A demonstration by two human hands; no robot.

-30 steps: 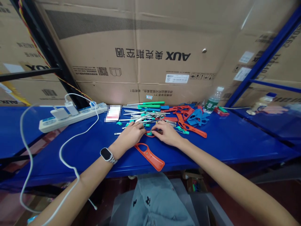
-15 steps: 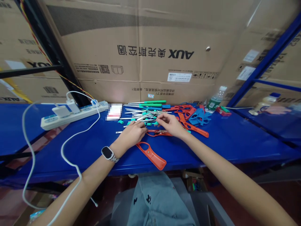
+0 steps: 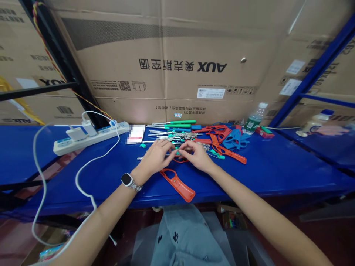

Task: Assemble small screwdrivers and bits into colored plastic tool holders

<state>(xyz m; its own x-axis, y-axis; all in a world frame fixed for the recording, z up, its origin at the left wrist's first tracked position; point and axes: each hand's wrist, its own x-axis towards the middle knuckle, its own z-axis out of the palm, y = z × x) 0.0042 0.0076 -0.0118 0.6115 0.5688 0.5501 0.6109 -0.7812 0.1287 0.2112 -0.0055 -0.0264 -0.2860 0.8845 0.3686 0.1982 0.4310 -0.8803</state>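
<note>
My left hand (image 3: 156, 153), with a watch on its wrist, meets my right hand (image 3: 198, 157) over the front of a pile of parts. The fingertips of both hands pinch a small green plastic piece (image 3: 178, 151), mostly covered by the fingers. Beneath them lies an orange casing half (image 3: 180, 160), only its loop showing. Nearer the table's front edge rests another orange casing half (image 3: 181, 187) with a finger loop, like one side of a long-necked lighter's handle. Behind the hands are several thin metal tubes (image 3: 158, 132) mixed with green pieces.
Green-handled screwdrivers (image 3: 183, 122) lie at the back. Orange shells (image 3: 230, 151) and blue shells (image 3: 235, 139) are heaped on the right, near a green-labelled bottle (image 3: 253, 120). On the left stands a white power strip (image 3: 62, 147) with a hanging cable. A large carton (image 3: 177, 44) backs the blue table (image 3: 249, 184).
My right hand has come down and left to meet my left hand. Both now pinch the small green piece. The view has shifted slightly.
</note>
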